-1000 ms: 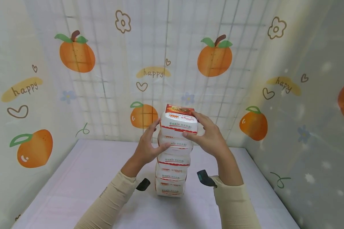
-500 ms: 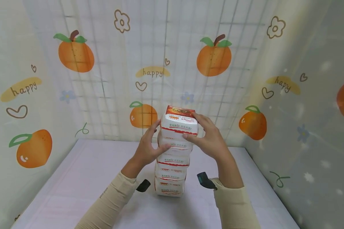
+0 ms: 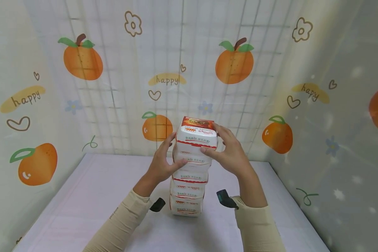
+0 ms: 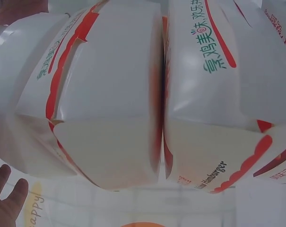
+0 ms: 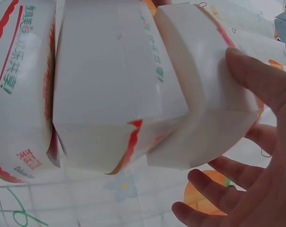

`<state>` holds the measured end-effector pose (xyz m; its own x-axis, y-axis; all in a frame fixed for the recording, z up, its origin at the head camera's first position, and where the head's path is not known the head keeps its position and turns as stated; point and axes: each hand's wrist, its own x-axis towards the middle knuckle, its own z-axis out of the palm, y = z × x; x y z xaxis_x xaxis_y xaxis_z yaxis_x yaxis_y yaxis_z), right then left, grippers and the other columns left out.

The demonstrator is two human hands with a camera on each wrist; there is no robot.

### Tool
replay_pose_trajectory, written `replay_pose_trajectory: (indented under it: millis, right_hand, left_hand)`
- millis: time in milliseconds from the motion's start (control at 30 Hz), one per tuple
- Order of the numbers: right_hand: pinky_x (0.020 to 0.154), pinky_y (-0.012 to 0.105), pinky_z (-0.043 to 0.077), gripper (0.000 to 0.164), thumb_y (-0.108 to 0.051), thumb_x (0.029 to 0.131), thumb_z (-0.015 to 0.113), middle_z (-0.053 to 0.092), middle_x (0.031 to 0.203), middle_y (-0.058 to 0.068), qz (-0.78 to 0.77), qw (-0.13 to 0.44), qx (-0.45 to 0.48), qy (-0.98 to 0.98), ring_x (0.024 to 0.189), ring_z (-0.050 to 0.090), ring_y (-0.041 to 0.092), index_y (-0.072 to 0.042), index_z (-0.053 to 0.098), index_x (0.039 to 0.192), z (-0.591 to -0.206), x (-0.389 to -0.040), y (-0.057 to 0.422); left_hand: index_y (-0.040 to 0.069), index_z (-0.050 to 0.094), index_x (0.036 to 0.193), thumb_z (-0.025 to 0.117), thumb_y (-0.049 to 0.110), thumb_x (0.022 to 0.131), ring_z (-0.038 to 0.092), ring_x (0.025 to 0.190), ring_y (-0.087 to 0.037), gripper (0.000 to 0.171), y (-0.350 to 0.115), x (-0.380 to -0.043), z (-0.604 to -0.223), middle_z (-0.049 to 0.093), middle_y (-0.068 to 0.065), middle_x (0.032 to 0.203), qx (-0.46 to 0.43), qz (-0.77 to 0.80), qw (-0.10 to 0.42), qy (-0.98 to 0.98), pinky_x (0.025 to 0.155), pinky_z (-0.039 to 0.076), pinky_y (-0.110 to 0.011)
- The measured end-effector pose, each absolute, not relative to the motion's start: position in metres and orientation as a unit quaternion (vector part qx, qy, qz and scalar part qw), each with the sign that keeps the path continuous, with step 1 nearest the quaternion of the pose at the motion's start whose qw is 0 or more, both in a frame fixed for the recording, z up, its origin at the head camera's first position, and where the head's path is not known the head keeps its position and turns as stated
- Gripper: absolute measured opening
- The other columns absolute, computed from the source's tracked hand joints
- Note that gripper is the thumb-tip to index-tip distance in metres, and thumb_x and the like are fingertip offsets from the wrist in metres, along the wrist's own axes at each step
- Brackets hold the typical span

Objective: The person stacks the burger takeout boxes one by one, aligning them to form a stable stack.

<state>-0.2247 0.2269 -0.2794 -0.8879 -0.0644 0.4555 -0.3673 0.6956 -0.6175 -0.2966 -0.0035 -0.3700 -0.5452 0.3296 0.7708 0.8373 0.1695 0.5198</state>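
Note:
A tall stack of several white-and-red paper burger boxes (image 3: 189,207) stands upright on the table, its layers slightly out of line. The top burger box (image 3: 196,136) has a red lid with a burger picture. My right hand (image 3: 231,150) holds that box at its right side, thumb (image 5: 249,71) on the front and fingers spread at the side and behind. On the left, my left hand (image 3: 160,164) touches the stack with fairly straight fingers. Its thumb lies across the front of the second burger box (image 3: 196,160), and its fingertips reach up beside the top one.
A white cloth covers the table (image 3: 113,196). Behind and at both sides hangs a pale curtain (image 3: 123,105) printed with oranges and "happy", with a wire grid showing through it. Dark wrist cameras (image 3: 225,198) sit below both hands.
The top burger box has shifted and turned very slightly under my right hand. Both hands otherwise stay where they were, and the lower boxes are still.

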Motion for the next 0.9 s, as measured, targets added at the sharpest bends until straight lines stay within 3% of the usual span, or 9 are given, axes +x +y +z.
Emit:
replay_pose_trajectory:
  millis: [467,900]
  right_hand:
    - [0.103,0.054,0.038,0.088,-0.035,0.08,0.08,0.032,0.153,0.002,0.38,0.208,0.132,-0.891,0.132,0.037,0.03,-0.029,0.031,0.153,-0.2799,-0.2251,0.2239]
    - [0.102,0.055,0.038,0.091,-0.037,0.08,0.08,0.032,0.152,0.003,0.379,0.205,0.138,-0.892,0.132,0.038,0.032,-0.03,0.028,0.154,-0.2807,-0.2233,0.2246]
  left_hand:
    - [0.021,0.024,0.154,0.068,0.05,0.086,0.042,0.128,-0.019,0.086,-0.0065,-0.2955,-0.3689,0.046,0.0,0.143,-0.408,-0.501,0.265,-0.716,0.105,0.036,-0.047]
    - [0.02,0.023,0.154,0.069,0.045,0.087,0.036,0.134,-0.019,0.086,-0.0062,-0.2962,-0.3709,0.037,0.001,0.151,-0.411,-0.502,0.264,-0.714,0.105,0.035,-0.055]
